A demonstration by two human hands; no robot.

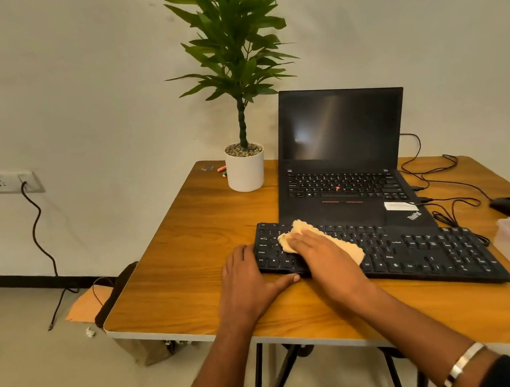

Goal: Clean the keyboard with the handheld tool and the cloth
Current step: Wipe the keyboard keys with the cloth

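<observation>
The right hand (315, 250) is pressing a crumpled beige cloth (318, 238) flat-fingered onto the left end of the black plastic keyboard (425, 252), which the left hand (247, 279) is bracing, fingers relaxed, on the wooden table (189, 255); light, even strokes along the key rows should serve best.

**A wooden folding table in a plain corner**

An off-white wall (74, 71) meets a grey floor (35, 382) at a dark skirting strip (8, 280). The wood-grain table (189, 255) stands on black legs (259, 371). A wall socket panel (0, 182) feeds a dangling black cable (39, 236).
</observation>
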